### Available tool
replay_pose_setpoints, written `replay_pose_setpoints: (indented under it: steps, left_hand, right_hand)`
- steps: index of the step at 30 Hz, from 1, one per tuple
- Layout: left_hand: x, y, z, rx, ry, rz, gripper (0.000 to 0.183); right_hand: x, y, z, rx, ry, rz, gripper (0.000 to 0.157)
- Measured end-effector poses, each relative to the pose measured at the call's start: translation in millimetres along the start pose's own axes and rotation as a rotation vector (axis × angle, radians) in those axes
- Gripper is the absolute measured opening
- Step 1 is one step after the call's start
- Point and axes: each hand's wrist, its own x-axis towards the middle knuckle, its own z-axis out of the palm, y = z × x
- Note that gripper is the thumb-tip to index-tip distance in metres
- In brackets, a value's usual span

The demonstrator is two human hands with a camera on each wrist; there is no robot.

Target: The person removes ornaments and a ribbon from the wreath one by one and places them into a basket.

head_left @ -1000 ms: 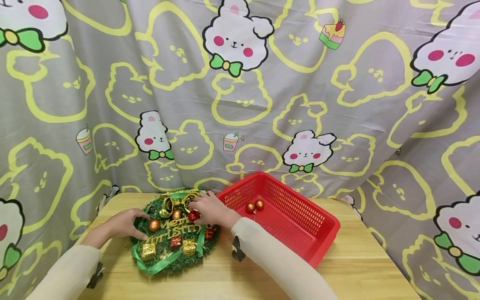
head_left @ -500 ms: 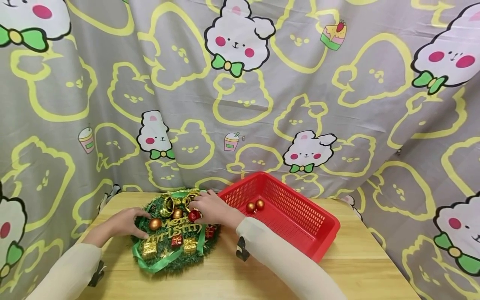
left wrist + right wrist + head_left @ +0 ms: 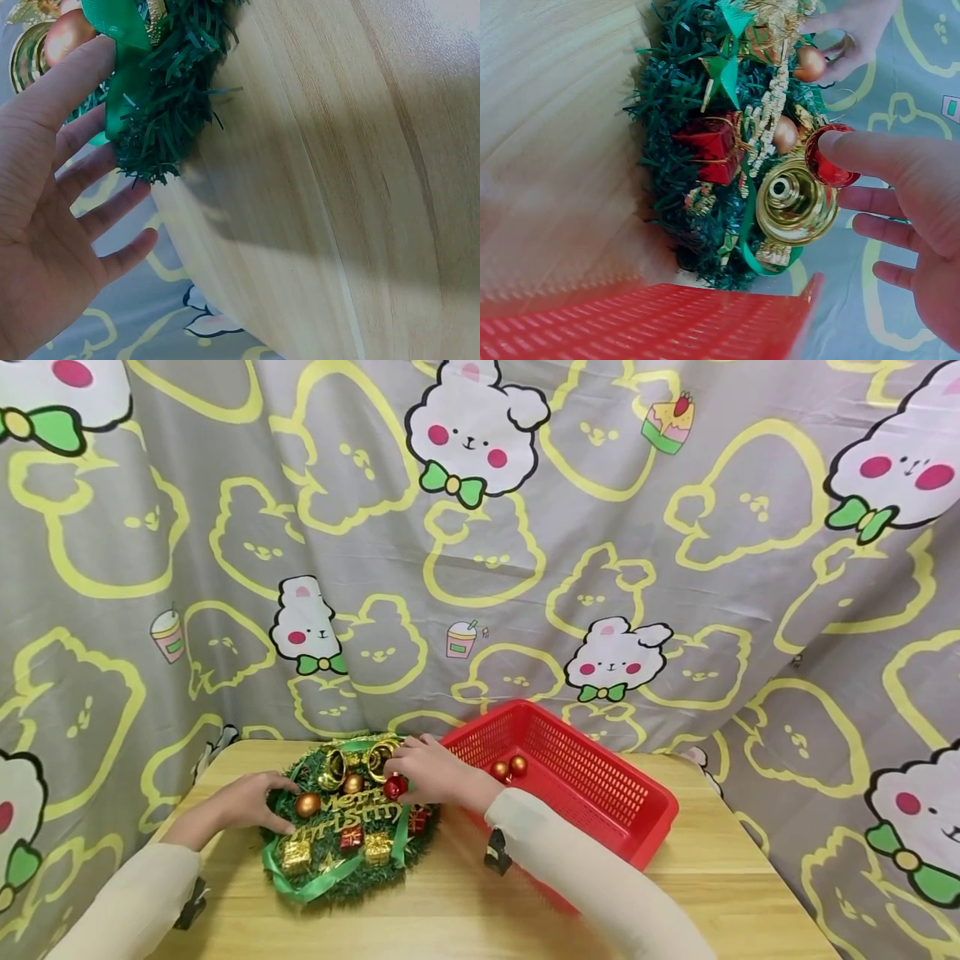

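Observation:
A round green tinsel Christmas wreath (image 3: 352,889) lies on the table, decorated with gold "Merry Christmas" lettering (image 3: 360,817), gold bells (image 3: 795,206), small gift boxes, orange-gold balls (image 3: 307,805) and green ribbon. My right hand (image 3: 431,770) is over its upper right side and pinches a shiny red ball ornament (image 3: 834,166) between thumb and fingers, beside a bell. At the wreath's left edge rests my left hand (image 3: 243,802), fingers spread and fairly straight. Its thumb lies across the ribbon (image 3: 129,67) in the left wrist view, and some fingertips are hidden behind the tinsel.
To the right of the wreath stands a red perforated plastic basket (image 3: 660,827), with two gold balls (image 3: 509,767) inside. My right forearm passes over its near left side. A patterned grey curtain (image 3: 480,610) hangs behind the wooden table (image 3: 720,893).
My right hand has shifted slightly to the right, and the red ball ornament has moved with it. My left hand stays at the wreath's left edge.

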Motion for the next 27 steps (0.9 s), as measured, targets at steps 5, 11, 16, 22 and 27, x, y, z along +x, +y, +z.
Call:
replay_pose_setpoints:
  steps: [5,11,16,22,27]
  left_hand:
    - [-0.6,0.8,-1.5,0.006,0.001,-0.003,0.071]
    - [0.0,1.0,-1.7,-0.002,-0.003,-0.002,0.071]
    - [0.9,-0.3,0.1,-0.019,-0.013,-0.007,0.073]
    - [1.1,-1.5,0.9,-0.022,-0.012,-0.009,0.074]
    - [0.7,-0.7,0.5,-0.022,-0.01,-0.004,0.073]
  right_hand:
    - [-5.4,3.5,-7.0,-0.01,0.005,-0.012,0.037]
    - [-15.6,9.1,-21.8,-0.019,0.021,-0.016,0.035]
    - [-25.8,17.0,-36.7,0.014,0.03,-0.009,0.031]
    - [-36.3,31.4,-48.9,0.058,0.037,0.021,0.033]
    - [-45.5,42.6,-56.7,0.088,0.056,0.029,0.034]
